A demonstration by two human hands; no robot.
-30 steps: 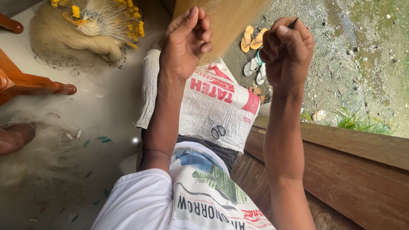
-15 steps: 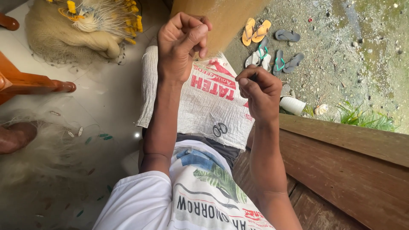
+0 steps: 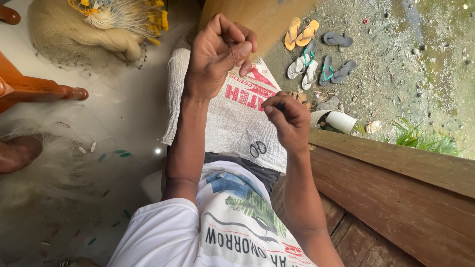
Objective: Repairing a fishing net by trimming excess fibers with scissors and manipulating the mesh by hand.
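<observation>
Scissors [image 3: 257, 148] lay on the woven sack [image 3: 232, 118] spread over the person's lap, just left of the right forearm and touching neither hand. The right hand [image 3: 289, 118] hovered above the sack, its fingers pinched together on something too small and dark to make out. The left hand [image 3: 217, 54] was raised farther out, fingers curled shut with the thumb pressed over them; whether a thread ran between the two hands could not be seen.

The scissors sat loose on a sloping lap, so any shift of the legs might have tipped them off the sack onto the floor. A fine line held that tightly could also have slipped from the pinch or snagged.

To the left, pale tiled floor [image 3: 123, 113] carried a spread of thin fishing net [image 3: 54, 168] with small green floats, and a heaped net with yellow floats [image 3: 114, 24] lay at the far left. A wooden sill [image 3: 396, 168] ran along the right. Beyond it, on gravel, sandals [image 3: 316, 54] lay scattered near a white cup [image 3: 341, 121] and a tuft of grass [image 3: 420, 138].
</observation>
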